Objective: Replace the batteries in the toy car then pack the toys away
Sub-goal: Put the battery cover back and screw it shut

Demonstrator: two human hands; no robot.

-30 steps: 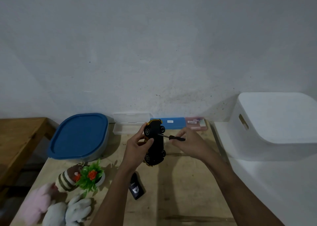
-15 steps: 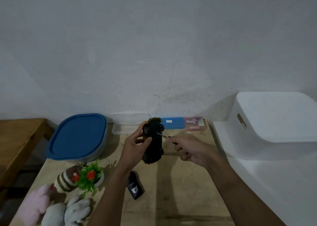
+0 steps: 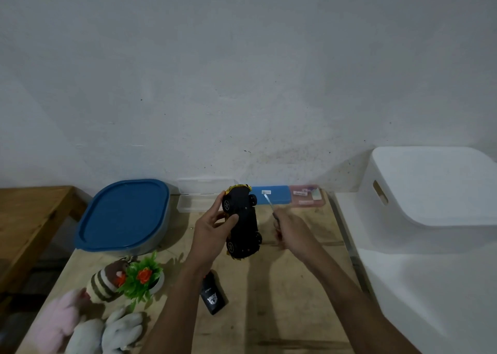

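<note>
My left hand (image 3: 212,228) grips a black toy car (image 3: 243,223) with yellow trim, held on end above the wooden table with its underside and wheels facing me. My right hand (image 3: 291,231) is closed around a small screwdriver (image 3: 269,203). Its thin metal shaft points up and to the left, a short way right of the car and not touching it. A black remote control (image 3: 213,297) lies flat on the table below my left forearm.
A grey bin with a blue lid (image 3: 125,216) stands at back left, a clear lidded box (image 3: 199,200), a blue case (image 3: 274,195) and a pink case (image 3: 308,199) along the wall. A white storage box (image 3: 430,189) is at right. Plush toys (image 3: 88,326) and a small plastic plant (image 3: 142,275) lie front left.
My right hand has drawn the screwdriver tip away from the car's underside and tilted the shaft upward. The left hand has turned the car slightly more upright.
</note>
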